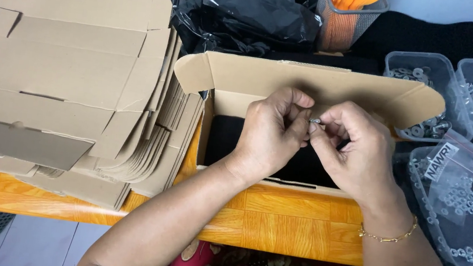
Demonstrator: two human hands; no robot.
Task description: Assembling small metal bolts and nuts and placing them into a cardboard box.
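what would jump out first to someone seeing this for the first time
In the middle, the left hand and right hand meet over an open cardboard box with something black inside, pinching a small metal fastener between the fingertips. To the left sits a tall stack of flat cardboard boxes. On the right, clear plastic tubs hold small metal hardware.

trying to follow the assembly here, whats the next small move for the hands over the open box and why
Probably keep turning the small metal fastener between the fingertips: the left hand and right hand pinch it together above the open cardboard box, and it has not been put down there.
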